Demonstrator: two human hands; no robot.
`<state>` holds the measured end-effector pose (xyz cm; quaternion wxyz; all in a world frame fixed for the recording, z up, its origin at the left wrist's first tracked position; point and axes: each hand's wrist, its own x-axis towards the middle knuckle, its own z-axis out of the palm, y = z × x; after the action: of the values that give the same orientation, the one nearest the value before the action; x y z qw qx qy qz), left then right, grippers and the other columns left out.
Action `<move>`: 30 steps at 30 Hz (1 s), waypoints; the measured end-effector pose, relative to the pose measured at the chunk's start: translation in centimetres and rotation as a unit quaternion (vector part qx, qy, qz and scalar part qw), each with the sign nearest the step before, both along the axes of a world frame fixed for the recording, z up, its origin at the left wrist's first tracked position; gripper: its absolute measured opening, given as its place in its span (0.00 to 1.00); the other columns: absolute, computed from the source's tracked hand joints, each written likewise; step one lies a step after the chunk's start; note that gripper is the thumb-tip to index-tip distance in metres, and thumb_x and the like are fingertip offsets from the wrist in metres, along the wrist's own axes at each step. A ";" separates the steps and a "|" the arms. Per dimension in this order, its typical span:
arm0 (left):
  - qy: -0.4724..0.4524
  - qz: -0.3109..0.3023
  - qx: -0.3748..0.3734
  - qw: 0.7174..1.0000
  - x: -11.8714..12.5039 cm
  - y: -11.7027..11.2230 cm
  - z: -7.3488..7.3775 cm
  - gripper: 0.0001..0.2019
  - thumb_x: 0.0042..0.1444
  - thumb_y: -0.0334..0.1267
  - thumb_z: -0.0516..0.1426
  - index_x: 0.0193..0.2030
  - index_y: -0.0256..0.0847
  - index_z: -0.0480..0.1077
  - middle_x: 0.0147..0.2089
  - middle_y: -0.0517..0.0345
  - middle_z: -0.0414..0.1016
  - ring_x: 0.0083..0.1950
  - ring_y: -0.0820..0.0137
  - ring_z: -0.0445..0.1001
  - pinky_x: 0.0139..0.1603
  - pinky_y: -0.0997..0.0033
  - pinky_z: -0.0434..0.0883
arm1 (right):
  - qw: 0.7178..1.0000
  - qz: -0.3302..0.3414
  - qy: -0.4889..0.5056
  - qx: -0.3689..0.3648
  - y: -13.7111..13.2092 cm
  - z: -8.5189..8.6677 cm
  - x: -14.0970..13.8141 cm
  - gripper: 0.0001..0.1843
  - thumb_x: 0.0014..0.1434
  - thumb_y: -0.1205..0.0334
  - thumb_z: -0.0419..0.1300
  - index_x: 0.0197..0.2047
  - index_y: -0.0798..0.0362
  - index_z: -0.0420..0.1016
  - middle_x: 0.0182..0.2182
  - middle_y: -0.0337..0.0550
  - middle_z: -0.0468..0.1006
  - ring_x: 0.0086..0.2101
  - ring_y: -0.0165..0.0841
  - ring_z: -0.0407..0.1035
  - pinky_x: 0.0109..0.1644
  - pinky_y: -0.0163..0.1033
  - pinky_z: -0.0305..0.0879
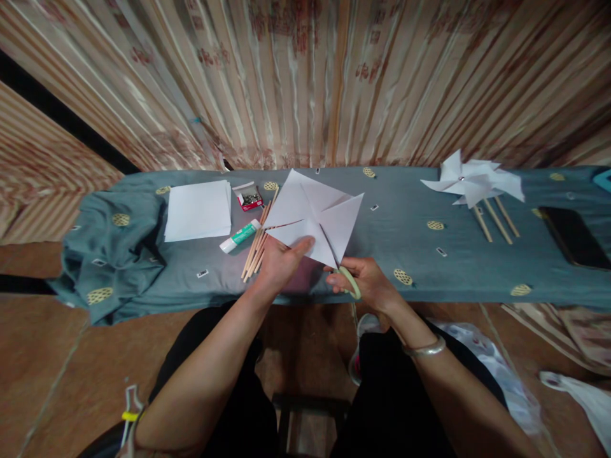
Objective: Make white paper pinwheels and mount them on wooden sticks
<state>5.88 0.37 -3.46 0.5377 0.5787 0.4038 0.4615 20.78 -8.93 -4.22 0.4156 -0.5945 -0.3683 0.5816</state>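
Note:
A square sheet of white paper, slit inward from its corners, is held above the table. My left hand is closed on its near left side, thumb on top and the fingers hidden underneath. My right hand grips a pair of scissors with pale green handles. The scissor blades lie at the paper's near corner, along a slit, and are mostly hidden. Beside the paper on the left are several thin wooden sticks, a green and white glue stick and a small red box of metal pins.
A stack of white paper lies at the left of the cloth-covered table. Finished paper pinwheels on wooden sticks rest at the right, near a dark phone. A pleated curtain hangs behind the table.

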 end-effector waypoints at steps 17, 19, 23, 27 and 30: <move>0.024 0.005 -0.010 1.000 0.0 -0.3 0.5 0.18 0.41 0.37 0.65 0.41 0.37 0.73 0.38 0.51 0.80 0.41 0.61 0.77 0.48 0.61 0.73 | 1.000 0.010 -0.008 0.014 0.0 -0.1 0.2 0.25 0.35 0.44 0.73 0.28 0.55 0.79 0.17 0.36 0.73 0.20 0.26 0.64 0.24 0.32 0.59; 0.023 0.002 -0.011 1.000 -0.1 -0.2 0.4 0.17 0.41 0.37 0.65 0.40 0.36 0.73 0.38 0.51 0.80 0.41 0.62 0.77 0.47 0.63 0.73 | 1.000 0.006 -0.004 0.010 0.0 0.1 0.2 0.25 0.34 0.44 0.73 0.28 0.55 0.78 0.17 0.35 0.72 0.20 0.26 0.64 0.24 0.32 0.59; 0.006 -0.004 -0.010 1.000 -0.1 -0.2 0.0 0.16 0.42 0.37 0.64 0.40 0.36 0.73 0.38 0.51 0.80 0.41 0.62 0.77 0.47 0.63 0.72 | 1.000 -0.005 0.008 0.008 0.0 0.1 0.0 0.25 0.32 0.44 0.74 0.28 0.55 0.77 0.17 0.34 0.72 0.20 0.26 0.64 0.24 0.32 0.58; -0.007 0.001 -0.022 1.000 0.0 -0.1 -0.2 0.16 0.40 0.38 0.65 0.38 0.36 0.72 0.36 0.52 0.80 0.38 0.63 0.77 0.45 0.62 0.73 | 1.000 0.015 0.009 0.009 -0.1 0.0 -0.1 0.25 0.34 0.43 0.73 0.27 0.55 0.75 0.19 0.36 0.73 0.22 0.27 0.66 0.26 0.33 0.60; -0.018 -0.005 -0.033 0.999 0.0 0.1 -0.4 0.14 0.40 0.37 0.65 0.35 0.36 0.72 0.35 0.53 0.79 0.37 0.63 0.77 0.43 0.63 0.73 | 0.998 0.061 -0.015 0.004 -0.5 0.2 0.5 0.26 0.37 0.44 0.72 0.32 0.55 0.76 0.23 0.37 0.76 0.26 0.28 0.68 0.30 0.33 0.62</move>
<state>5.91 0.46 -3.81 0.5661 0.5544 0.4060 0.4553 21.26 -9.46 -4.07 0.3760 -0.5777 -0.4121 0.5959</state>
